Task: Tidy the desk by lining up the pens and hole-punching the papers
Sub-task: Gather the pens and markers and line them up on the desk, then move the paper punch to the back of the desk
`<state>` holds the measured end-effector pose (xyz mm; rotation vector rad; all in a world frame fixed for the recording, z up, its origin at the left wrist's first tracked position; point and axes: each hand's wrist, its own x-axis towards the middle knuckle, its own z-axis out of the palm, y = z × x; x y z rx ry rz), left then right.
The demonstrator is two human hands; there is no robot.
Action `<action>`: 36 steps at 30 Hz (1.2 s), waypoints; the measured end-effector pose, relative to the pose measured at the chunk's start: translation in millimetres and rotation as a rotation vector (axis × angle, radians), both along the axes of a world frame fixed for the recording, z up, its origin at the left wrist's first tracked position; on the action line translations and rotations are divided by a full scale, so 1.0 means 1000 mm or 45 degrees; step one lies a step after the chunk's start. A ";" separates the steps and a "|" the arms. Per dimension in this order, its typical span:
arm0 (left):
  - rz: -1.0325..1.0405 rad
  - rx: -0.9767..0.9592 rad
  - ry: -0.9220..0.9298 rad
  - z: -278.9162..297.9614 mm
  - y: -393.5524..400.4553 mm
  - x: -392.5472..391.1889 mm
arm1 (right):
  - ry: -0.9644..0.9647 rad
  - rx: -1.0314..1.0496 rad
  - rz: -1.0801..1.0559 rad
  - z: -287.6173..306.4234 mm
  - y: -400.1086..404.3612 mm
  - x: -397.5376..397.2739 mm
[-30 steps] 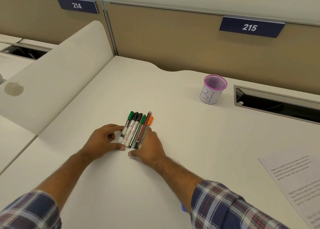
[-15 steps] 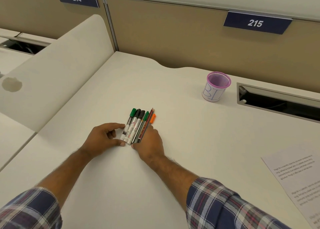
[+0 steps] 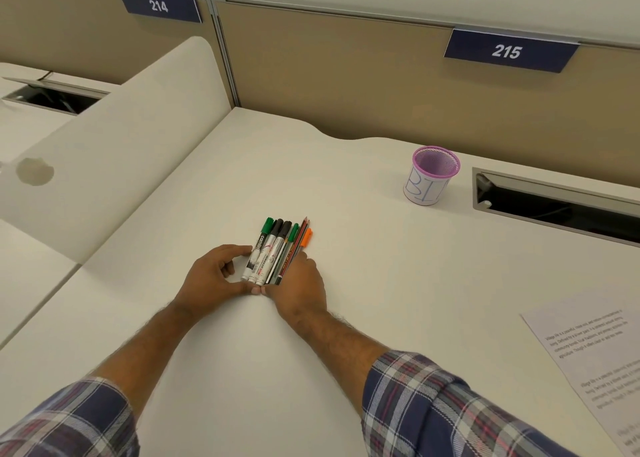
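two hands bracket a row of pens (image 3: 275, 252) on a white desk (image 3: 242, 166): left hand (image 3: 216, 278) curled against its left side, right hand (image 3: 299, 283) flat against its right. printed paper (image 3: 595, 363) lies far right of the right hand.

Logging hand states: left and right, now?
Left hand: curled, fingertips and thumb against the pens.
Right hand: pressed against the pens' other side; grip unclear.

Bare tabletop (image 3: 346, 186) lies open between the row of pens (image 3: 273, 252) and the mesh cup (image 3: 431, 176) near the back edge, while a printed sheet (image 3: 588, 363) occupies the right edge.
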<state>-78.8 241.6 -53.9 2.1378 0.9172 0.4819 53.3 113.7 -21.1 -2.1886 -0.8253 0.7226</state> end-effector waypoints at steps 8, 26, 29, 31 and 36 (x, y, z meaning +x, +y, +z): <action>0.060 0.075 0.025 -0.005 -0.004 -0.001 | 0.061 0.029 0.009 0.000 -0.008 0.010; -0.325 0.258 -0.115 0.012 -0.165 0.040 | -0.130 -0.111 0.021 0.014 -0.208 0.102; -0.512 0.075 0.049 0.017 -0.196 0.051 | -0.084 -0.157 0.011 0.016 -0.234 0.101; -0.619 0.052 0.181 0.016 -0.210 0.056 | -0.045 -0.175 0.017 0.017 -0.248 0.098; -0.630 0.165 0.263 0.010 -0.236 0.062 | 0.036 -0.207 0.153 0.013 -0.273 0.088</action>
